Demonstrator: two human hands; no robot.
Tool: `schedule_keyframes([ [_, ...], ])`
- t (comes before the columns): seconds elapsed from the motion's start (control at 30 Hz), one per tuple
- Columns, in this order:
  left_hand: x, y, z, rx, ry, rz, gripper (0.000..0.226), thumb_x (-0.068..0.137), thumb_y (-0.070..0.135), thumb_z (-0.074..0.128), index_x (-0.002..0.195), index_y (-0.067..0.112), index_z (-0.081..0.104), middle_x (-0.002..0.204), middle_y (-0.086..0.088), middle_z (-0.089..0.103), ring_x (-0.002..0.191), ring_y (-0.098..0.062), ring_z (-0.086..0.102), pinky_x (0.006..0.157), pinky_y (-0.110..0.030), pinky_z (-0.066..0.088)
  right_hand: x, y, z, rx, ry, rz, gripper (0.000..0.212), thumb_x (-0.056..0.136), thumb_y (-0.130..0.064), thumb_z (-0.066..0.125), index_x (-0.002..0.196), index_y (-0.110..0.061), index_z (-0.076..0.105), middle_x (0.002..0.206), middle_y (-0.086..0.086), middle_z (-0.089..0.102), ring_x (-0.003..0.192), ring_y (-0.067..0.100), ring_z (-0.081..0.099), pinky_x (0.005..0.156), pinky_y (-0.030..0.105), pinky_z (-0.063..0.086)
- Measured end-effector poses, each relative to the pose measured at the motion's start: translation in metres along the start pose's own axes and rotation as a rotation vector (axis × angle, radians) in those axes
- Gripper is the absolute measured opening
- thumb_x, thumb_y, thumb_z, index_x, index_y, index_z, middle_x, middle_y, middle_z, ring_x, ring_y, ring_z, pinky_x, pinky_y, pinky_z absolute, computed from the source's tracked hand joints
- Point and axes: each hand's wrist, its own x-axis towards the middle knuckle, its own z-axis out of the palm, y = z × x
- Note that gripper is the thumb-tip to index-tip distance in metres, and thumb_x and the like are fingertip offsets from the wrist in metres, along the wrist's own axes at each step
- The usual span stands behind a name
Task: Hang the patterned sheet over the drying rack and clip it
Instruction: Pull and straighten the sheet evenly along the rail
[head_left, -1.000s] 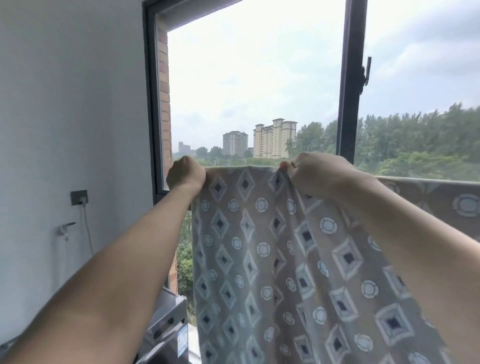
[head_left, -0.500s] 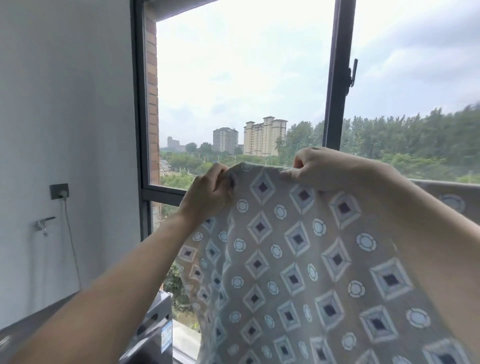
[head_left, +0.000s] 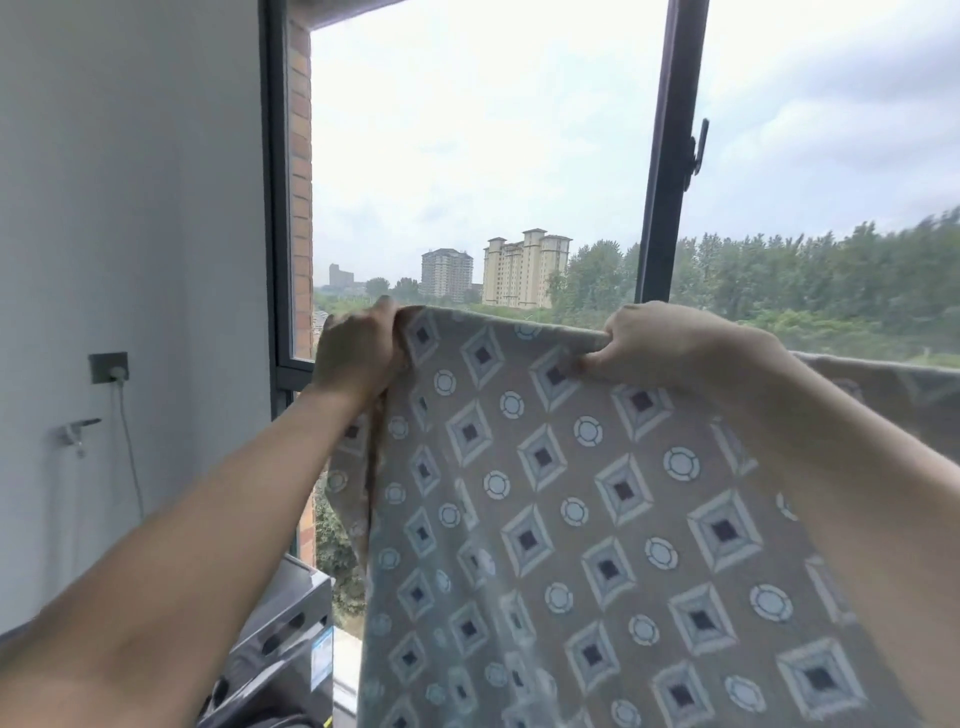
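the left hand (head_left: 358, 358) is gripping the upper left corner of the patterned sheet (head_left: 597, 519), its fingers curling round the bunched edge with the thumb lying along the top, so the cloth is gathering into a fold just below the wrist. the right hand (head_left: 654, 343) is pinching the top edge further along, fingers folding down over the fabric and knuckles pointing up, with the thumb pressing in from beneath. between the two hands the top edge is running taut and nearly level, and the sheet is hanging down in front of the person, filling the lower right of the view with its tan ground, grey diamonds and pale rings. to the right of the right hand the same edge is carrying on level toward the frame's side; what it is lying over there cannot be told, since no rail is showing under the cloth. both bare forearms are reaching up and forward from the bottom corners. behind the sheet a dark window frame (head_left: 667, 156) is standing upright with a handle (head_left: 698, 148) on it, and trees and pale tower blocks (head_left: 524, 270) are showing outside. on the grey wall (head_left: 130, 182) at left a socket (head_left: 108, 367) is holding a plug with a white cable trailing down, a small metal tap (head_left: 78, 430) is sitting just below it, and a dark appliance (head_left: 291, 639) is standing under the window.
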Motion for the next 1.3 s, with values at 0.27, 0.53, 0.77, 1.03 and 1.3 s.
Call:
schedule_keyframes([
  [0.27, 0.022, 0.034, 0.009, -0.267, -0.147, -0.203, 0.028, 0.096, 0.031, 0.030, 0.092, 0.018, 0.055, 0.098, -0.005, 0.059, 0.097, -0.027, 0.054, 0.090, -0.043, 0.041, -0.009, 0.027, 0.004, -0.015, 0.039, 0.012, 0.071, 0.080, -0.079, 0.036, 0.073, -0.014, 0.064, 0.071, 0.001, 0.065, 0.064, 0.018, 0.063, 0.058, 0.029, 0.051],
  [0.53, -0.001, 0.099, 0.005, -0.383, -0.129, 0.075, 0.046, 0.100, 0.039, 0.026, 0.110, 0.008, 0.058, 0.111, -0.014, 0.056, 0.107, -0.028, 0.049, 0.101, -0.044, 0.038, -0.030, 0.047, 0.001, -0.057, 0.095, -0.027, 0.071, 0.069, -0.087, 0.028, 0.077, -0.022, 0.055, 0.073, -0.002, 0.061, 0.065, 0.015, 0.059, 0.054, 0.029, 0.043],
  [0.77, 0.018, 0.082, 0.003, -0.317, -0.211, 0.058, 0.032, 0.101, 0.044, 0.025, 0.090, 0.018, 0.041, 0.100, -0.001, 0.034, 0.099, -0.019, 0.032, 0.089, -0.038, 0.025, -0.067, 0.072, -0.004, -0.101, 0.214, -0.068, 0.051, 0.083, -0.074, 0.038, 0.089, -0.024, 0.047, 0.070, -0.004, 0.058, 0.059, 0.012, 0.055, 0.048, 0.025, 0.034],
  [1.03, 0.016, 0.163, -0.009, -0.221, -0.034, 0.330, 0.021, 0.098, 0.036, 0.042, 0.097, 0.018, 0.053, 0.109, -0.001, 0.044, 0.107, -0.020, 0.038, 0.094, -0.038, 0.027, -0.092, 0.095, -0.006, -0.170, 0.256, -0.062, 0.046, 0.088, -0.069, 0.025, 0.072, -0.029, 0.039, 0.064, -0.006, 0.054, 0.055, 0.008, 0.051, 0.050, 0.023, 0.033],
  [1.3, -0.016, 0.239, -0.009, -0.475, -0.051, 0.586, 0.025, 0.098, 0.041, 0.052, 0.096, 0.016, 0.056, 0.084, 0.009, 0.063, 0.075, -0.014, 0.057, 0.077, -0.032, 0.040, -0.162, 0.162, 0.000, -0.277, 0.583, -0.054, 0.037, 0.100, -0.048, 0.036, 0.109, -0.017, 0.053, 0.080, -0.001, 0.067, 0.064, 0.019, 0.062, 0.058, 0.026, 0.042],
])
